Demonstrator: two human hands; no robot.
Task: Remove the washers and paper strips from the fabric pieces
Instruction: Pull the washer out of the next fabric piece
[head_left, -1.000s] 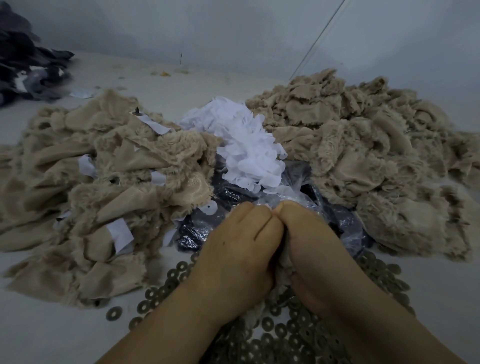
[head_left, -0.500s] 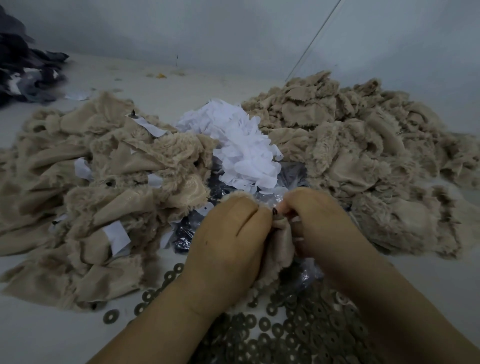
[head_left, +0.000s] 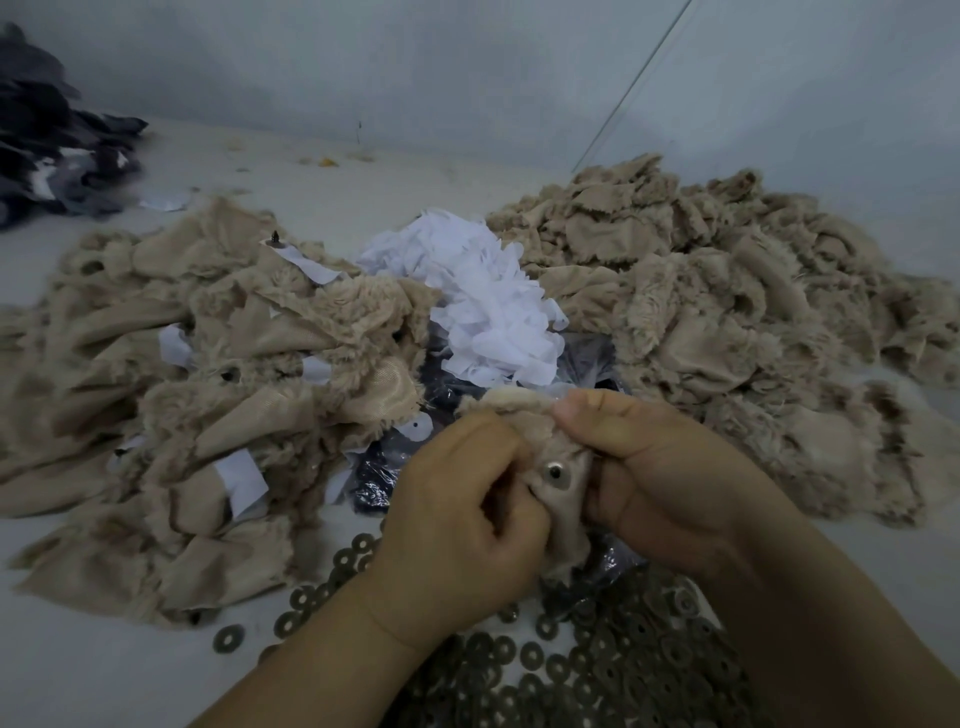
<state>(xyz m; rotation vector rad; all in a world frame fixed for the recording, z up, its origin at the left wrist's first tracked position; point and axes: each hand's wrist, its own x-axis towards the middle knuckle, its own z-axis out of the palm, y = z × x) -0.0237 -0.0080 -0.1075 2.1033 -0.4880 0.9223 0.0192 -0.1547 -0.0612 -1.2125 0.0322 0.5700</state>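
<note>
Both hands pinch one fabric piece

Left hand and right hand fingers curl on its edges (washer between them).

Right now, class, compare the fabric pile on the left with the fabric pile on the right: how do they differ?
The left fabric pile shows white paper strips among its pieces; the right fabric pile shows none. The left fabric pile's pieces look larger and smoother, the right fabric pile's smaller, fluffier and ragged-edged. Both are tan plush on the same pale surface.
</note>
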